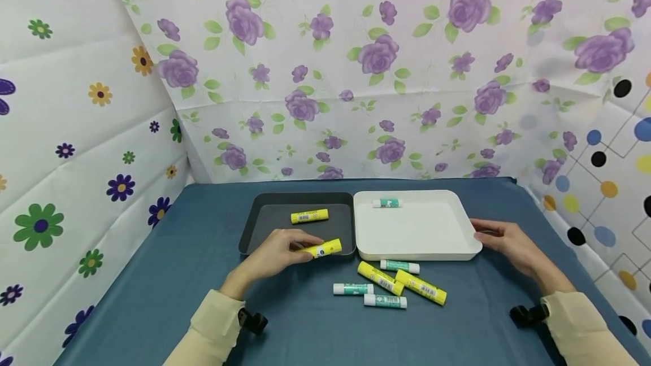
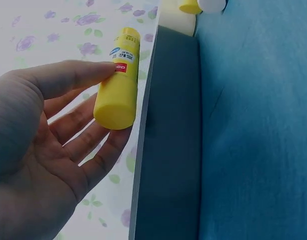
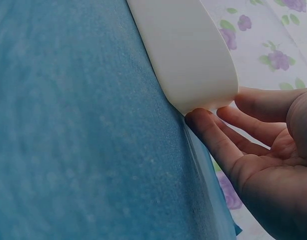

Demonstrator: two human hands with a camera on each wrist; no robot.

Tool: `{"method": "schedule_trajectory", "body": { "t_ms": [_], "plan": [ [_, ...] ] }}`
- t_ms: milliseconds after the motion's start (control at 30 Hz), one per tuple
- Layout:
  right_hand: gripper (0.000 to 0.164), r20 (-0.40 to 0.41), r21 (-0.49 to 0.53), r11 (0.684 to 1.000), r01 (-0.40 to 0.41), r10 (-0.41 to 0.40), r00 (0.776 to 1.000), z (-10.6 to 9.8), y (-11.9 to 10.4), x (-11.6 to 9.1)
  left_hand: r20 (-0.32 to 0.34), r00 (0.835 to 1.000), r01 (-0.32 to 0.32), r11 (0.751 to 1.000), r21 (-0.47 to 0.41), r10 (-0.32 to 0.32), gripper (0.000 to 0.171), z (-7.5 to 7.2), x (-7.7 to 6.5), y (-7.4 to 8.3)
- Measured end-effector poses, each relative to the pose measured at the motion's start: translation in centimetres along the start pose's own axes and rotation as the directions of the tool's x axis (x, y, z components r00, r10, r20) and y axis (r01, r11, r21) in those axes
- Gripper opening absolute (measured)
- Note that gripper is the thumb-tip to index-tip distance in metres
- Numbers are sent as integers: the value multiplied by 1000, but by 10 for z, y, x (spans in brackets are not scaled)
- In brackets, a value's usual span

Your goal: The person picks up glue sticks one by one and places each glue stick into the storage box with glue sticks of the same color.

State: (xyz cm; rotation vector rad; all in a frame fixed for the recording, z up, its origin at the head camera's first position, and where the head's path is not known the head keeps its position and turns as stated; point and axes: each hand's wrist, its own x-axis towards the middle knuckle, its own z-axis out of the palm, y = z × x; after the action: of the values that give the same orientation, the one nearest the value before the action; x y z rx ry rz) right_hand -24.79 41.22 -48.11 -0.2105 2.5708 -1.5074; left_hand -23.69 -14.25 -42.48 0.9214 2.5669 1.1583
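In my left hand [image 1: 278, 252] I hold a yellow glue stick [image 2: 118, 90], pinched between thumb and fingers over the near edge of the dark grey tray [image 1: 269, 230]. Another yellow glue stick [image 1: 309, 216] lies inside that tray. My right hand [image 1: 508, 244] touches the near right corner of the white tray [image 1: 417, 236] with its fingertips. At the back of the white tray is a green and white glue stick [image 1: 387, 203].
In front of the trays lie two yellow glue sticks [image 1: 421, 287], one overlapping the other. Several green and white glue sticks [image 1: 385, 301] are beside them on the blue cloth [image 1: 305, 332]. A flowered curtain [image 1: 325, 72] hangs behind the table.
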Motion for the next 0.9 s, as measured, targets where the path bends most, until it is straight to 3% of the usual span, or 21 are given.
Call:
{"method": "schedule_trajectory", "body": {
  "t_ms": [400,667,900],
  "plan": [
    [65,-1,-3,1000,0,0,1000,1,1,0,-21,999,50,999,7,-50,34,-13,6,-2],
    [66,-6,1,1000,3,-3,1000,1,1,0,-25,999,22,999,35,-22,34,-23,12,-7],
    [66,-7,4,1000,3,-3,1000,1,1,0,-21,999,40,998,53,-39,34,-30,16,-10]
  ]
}}
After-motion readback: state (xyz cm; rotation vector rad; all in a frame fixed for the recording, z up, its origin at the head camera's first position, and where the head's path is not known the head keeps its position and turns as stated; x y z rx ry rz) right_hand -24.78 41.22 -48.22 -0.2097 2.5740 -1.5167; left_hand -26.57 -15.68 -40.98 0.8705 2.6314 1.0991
